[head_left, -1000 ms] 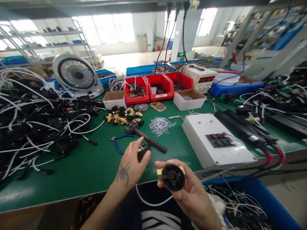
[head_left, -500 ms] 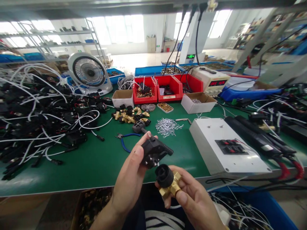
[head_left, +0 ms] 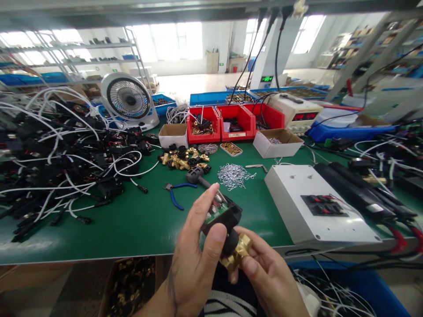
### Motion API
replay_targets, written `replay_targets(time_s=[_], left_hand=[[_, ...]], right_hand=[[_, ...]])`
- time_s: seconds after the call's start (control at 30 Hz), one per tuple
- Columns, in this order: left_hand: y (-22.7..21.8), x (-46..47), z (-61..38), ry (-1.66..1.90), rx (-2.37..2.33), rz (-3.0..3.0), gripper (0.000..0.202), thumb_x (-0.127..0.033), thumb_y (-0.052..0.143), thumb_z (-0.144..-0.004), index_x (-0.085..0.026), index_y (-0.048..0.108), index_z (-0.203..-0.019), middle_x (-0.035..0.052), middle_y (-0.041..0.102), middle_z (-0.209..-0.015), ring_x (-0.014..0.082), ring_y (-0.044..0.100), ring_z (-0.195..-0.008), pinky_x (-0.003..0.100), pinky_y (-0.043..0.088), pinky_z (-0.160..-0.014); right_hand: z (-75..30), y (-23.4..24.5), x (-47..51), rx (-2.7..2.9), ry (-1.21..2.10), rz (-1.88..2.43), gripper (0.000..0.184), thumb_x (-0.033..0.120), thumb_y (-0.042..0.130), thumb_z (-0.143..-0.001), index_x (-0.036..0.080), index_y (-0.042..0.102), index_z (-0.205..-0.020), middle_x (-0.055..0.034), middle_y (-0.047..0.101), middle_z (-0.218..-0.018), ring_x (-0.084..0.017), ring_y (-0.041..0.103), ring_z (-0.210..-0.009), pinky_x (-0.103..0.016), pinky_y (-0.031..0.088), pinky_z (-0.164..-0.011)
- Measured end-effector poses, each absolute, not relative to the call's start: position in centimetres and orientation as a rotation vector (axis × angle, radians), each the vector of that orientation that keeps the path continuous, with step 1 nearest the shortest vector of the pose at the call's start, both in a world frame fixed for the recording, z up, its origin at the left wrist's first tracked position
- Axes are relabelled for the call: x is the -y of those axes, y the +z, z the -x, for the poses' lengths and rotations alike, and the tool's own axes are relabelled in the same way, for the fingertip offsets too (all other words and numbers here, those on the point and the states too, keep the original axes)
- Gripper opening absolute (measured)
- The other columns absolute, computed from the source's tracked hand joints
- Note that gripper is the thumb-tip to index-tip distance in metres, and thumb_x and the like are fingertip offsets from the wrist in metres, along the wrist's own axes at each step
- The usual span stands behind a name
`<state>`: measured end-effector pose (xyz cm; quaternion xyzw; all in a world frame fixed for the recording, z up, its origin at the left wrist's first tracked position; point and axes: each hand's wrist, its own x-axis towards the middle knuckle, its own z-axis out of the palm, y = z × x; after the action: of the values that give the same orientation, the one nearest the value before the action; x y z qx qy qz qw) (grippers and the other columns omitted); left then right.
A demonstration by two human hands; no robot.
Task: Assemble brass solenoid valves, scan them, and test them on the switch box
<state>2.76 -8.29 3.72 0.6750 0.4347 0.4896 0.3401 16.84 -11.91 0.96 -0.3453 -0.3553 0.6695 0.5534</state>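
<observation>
My left hand grips a black plastic housing with a green circuit board showing inside it. My right hand holds a brass valve fitting with a black round cap. The housing sits pressed on top of the fitting's black cap, just above the front edge of the green table. Both hands are closed around their parts, thumbs on top.
A black hammer, blue-handled pliers, a heap of metal clips and loose brass fittings lie ahead. A white switch box stands right, wired black parts left, red bins and a fan behind.
My left hand brought the black housing down onto the brass fitting's cap, and both hands drew closer together and nearer to me. The camera view shifted slightly left.
</observation>
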Motion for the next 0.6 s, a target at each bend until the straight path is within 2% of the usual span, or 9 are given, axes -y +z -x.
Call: replay_targets(time_s=[0.1,0.17,0.27,0.33,0.4,0.5,0.6], left_hand=[[3.4,8.2,-2.8,1.234,-1.156,-1.781,0.043,-0.037,0.038,-0.100,-0.033,0.035,-0.143,-0.0027,0.040,-0.149,0.0177,0.037,-0.137,0.033,0.031,-0.115],[3.1,8.1,-2.6,1.184,-1.149,-1.823,0.046,-0.038,0.036,-0.100,-0.034,0.028,-0.146,-0.0024,0.036,-0.151,0.0177,0.034,-0.139,0.034,0.030,-0.115],[2.6,8.1,-2.2,1.162,-1.171,-1.982,0.069,-0.052,0.048,-0.093,-0.031,0.015,-0.150,0.0028,0.025,-0.156,0.0228,0.027,-0.142,0.038,0.031,-0.115],[2.4,8.2,-2.2,1.163,-1.240,-2.132,0.086,-0.056,0.060,-0.085,-0.027,0.012,-0.150,0.0079,0.020,-0.157,0.0277,0.025,-0.142,0.043,0.033,-0.113],[2.2,8.3,-2.3,1.144,-1.308,-2.259,0.087,-0.049,0.065,-0.083,-0.025,0.014,-0.150,0.0115,0.023,-0.153,0.0291,0.029,-0.140,0.045,0.039,-0.109],[2.0,8.3,-2.5,1.150,-1.380,-2.321,0.077,-0.033,0.060,-0.087,-0.023,0.016,-0.149,0.0139,0.039,-0.139,0.0270,0.042,-0.129,0.042,0.048,-0.100],[1.6,8.1,-2.9,1.185,-1.429,-2.221,0.070,-0.031,0.061,-0.085,-0.023,0.024,-0.145,0.0126,0.047,-0.124,0.0263,0.052,-0.116,0.041,0.053,-0.091]], right_hand=[[-16.6,0.7,11.7,0.889,1.457,0.867,0.035,0.036,0.072,-0.084,0.029,0.063,-0.117,-0.0015,0.069,-0.088,-0.010,0.061,-0.068,-0.021,0.054,-0.066],[-16.5,0.5,11.4,0.886,1.463,0.837,0.032,0.035,0.071,-0.085,0.031,0.064,-0.116,0.0002,0.069,-0.087,-0.009,0.061,-0.066,-0.018,0.053,-0.064],[-16.6,0.7,11.0,0.809,1.515,0.813,0.030,0.039,0.070,-0.085,0.029,0.066,-0.113,0.0003,0.070,-0.087,-0.010,0.064,-0.071,-0.018,0.052,-0.068],[-16.5,0.9,10.8,0.754,1.531,0.825,0.032,0.043,0.067,-0.086,0.026,0.066,-0.113,-0.0022,0.071,-0.093,-0.012,0.066,-0.081,-0.018,0.052,-0.074],[-16.4,1.1,10.8,0.736,1.523,0.847,0.032,0.045,0.063,-0.088,0.024,0.066,-0.113,-0.0038,0.072,-0.097,-0.014,0.066,-0.088,-0.019,0.051,-0.078],[-16.5,1.2,10.7,0.832,1.478,0.889,0.035,0.048,0.059,-0.090,0.025,0.063,-0.116,-0.0036,0.071,-0.094,-0.015,0.066,-0.085,-0.023,0.051,-0.078],[-17.1,1.0,10.0,1.088,1.266,1.026,0.037,0.053,0.059,-0.088,0.023,0.065,-0.108,-0.0033,0.069,-0.089,-0.016,0.063,-0.080,-0.024,0.050,-0.074]])
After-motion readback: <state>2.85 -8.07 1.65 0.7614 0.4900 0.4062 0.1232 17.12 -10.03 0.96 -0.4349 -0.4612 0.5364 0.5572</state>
